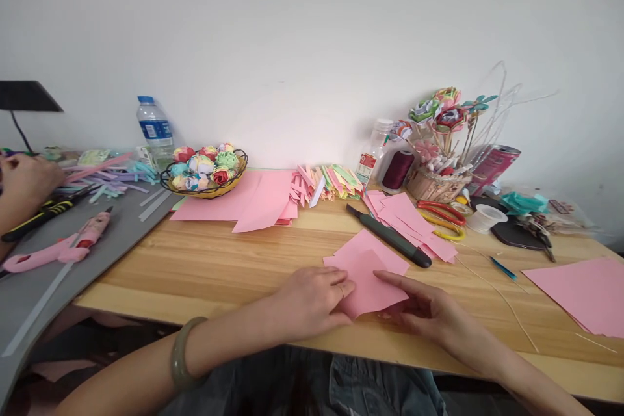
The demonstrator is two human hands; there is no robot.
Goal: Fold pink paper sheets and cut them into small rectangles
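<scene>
Pink paper [371, 273] lies at the table's front edge between my two hands, its near edge slightly lifted. Another pink sheet shows beneath it at the back left. My left hand [316, 299] has its fingers bent over the left side of the paper, with the thumb along the near edge. On the right side, my right hand [429, 312] takes the paper with the index finger stretched over the top and the thumb low by the edge. Just behind the paper lies a dark green cutter knife [390, 236], beside a stack of pink slips [409, 224].
Behind stand a basket of paper flowers [207, 172], pink sheets [209, 201], cut strips [329, 183] and a flower pot [433, 182]. Red-handled scissors [441, 212] lie right of the slips. At left are a pink glue gun [63, 247] and another person's hand [32, 179].
</scene>
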